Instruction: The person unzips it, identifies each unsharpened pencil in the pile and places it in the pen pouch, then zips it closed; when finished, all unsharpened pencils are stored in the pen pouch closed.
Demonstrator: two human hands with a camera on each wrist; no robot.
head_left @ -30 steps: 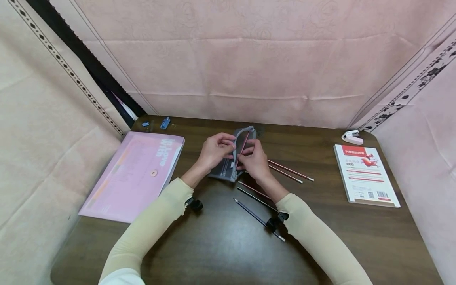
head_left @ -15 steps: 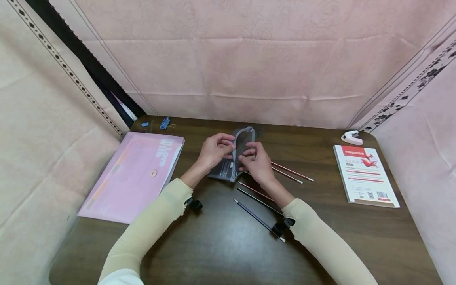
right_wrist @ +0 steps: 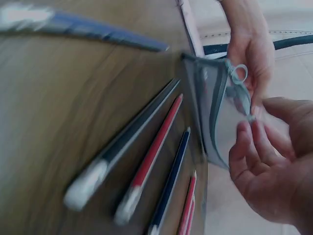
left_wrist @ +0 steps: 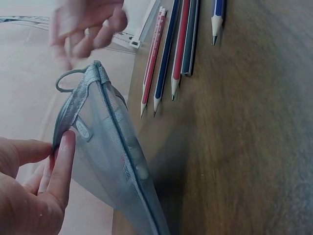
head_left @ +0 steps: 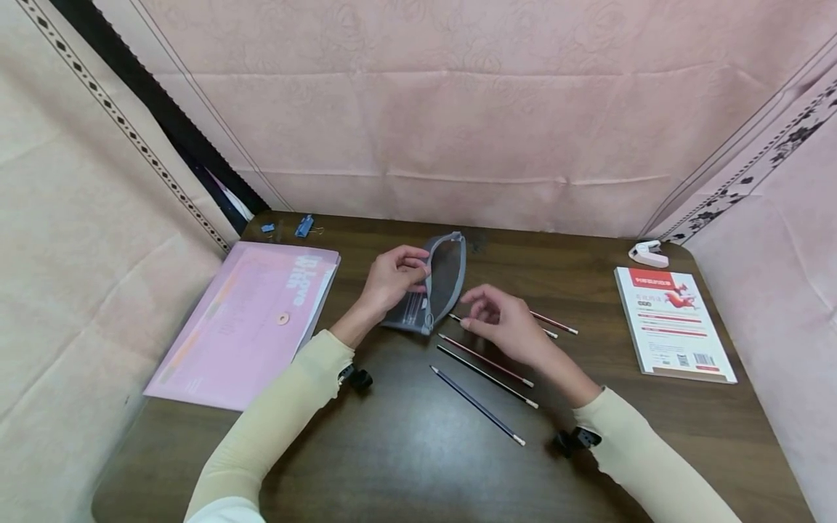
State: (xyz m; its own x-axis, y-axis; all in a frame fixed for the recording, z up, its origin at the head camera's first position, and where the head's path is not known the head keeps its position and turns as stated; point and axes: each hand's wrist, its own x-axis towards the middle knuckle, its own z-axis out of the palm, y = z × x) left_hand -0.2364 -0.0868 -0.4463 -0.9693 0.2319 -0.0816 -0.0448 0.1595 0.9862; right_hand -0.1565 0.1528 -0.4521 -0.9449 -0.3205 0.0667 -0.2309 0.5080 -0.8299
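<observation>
My left hand (head_left: 391, 280) pinches the edge of a grey mesh zip pouch (head_left: 447, 272), whose mouth gapes toward the right. In the left wrist view, thumb and fingers grip the pouch's fabric (left_wrist: 100, 142) near a small label. To the right of the pouch, my right hand (head_left: 503, 323) hovers with nothing in its loosely bent fingers. Beneath and in front of it several pencils lie slantwise on the table: a red pencil (head_left: 487, 359), a black pencil (head_left: 487, 375) and a dark blue pencil (head_left: 477, 404). The right hand partly covers further pencils (head_left: 554, 322).
A pink folder (head_left: 248, 327) lies at the left, with blue binder clips (head_left: 304, 226) behind it. On the right are a white and red book (head_left: 673, 323) and a white stapler-like item (head_left: 647, 253). Pink cloth (head_left: 425, 123) hangs behind the table (head_left: 392, 465).
A second ago my right hand held a red pencil in the pouch's mouth. It has let go and moved right, over the pencils. The left hand stays on the pouch.
</observation>
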